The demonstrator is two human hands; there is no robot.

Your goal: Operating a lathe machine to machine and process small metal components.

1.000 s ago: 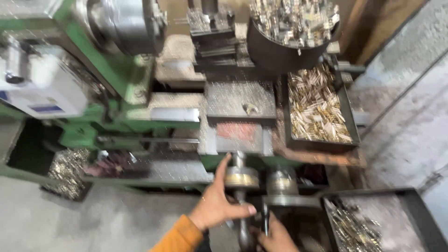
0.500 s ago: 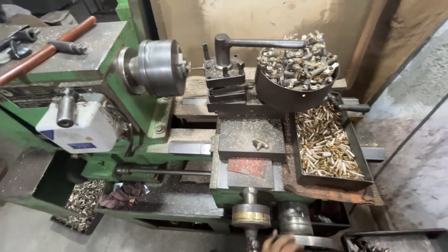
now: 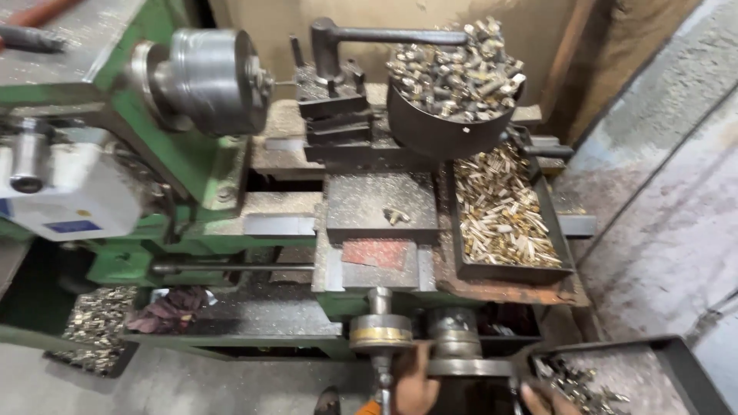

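The left hand [image 3: 415,384] sits at the bottom edge, its fingers closed around the crank handle [image 3: 382,380] below the brass-ringed handwheel [image 3: 380,332] at the front of the green lathe [image 3: 192,165]. A second ago the hand was higher and fully in view on the wheel; now the view has lifted and only its top shows. The right hand [image 3: 547,398] barely shows at the edge, beside the grey tray [image 3: 676,369] holding dark metal pieces; whether its fingers are together cannot be told. Above, the rectangular tray [image 3: 550,223] holds shiny brass parts, and the round dark bowl [image 3: 446,131] is heaped with duller fittings. Swarf fills the bin [image 3: 96,327] at lower left.
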